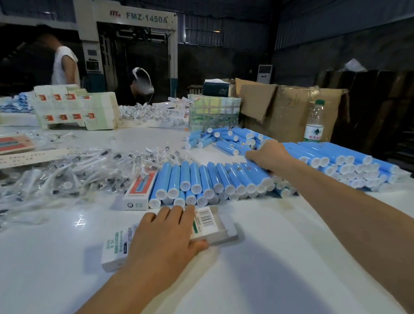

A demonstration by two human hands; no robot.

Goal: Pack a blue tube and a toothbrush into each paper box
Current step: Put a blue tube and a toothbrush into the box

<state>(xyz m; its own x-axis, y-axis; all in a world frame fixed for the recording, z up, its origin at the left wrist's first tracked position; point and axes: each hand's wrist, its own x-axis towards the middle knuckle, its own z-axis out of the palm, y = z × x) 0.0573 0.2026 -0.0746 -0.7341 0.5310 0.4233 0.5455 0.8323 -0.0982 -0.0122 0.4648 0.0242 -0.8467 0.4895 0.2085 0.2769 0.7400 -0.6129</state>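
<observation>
Head view: left hand (169, 231) lies with fingers flat on a paper box (210, 226) lying on the white table (278, 275), right hand (270, 155) curls onto the stacked blue tubes (206, 179), best lifting just one.

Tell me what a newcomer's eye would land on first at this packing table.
The bright blue tubes stacked in rows mid-table grab the eye, with the right hand reaching onto them. Nearer, the left hand presses a paper box flat on the white table. To the left sprawls a glinting heap of wrapped toothbrushes.
</observation>
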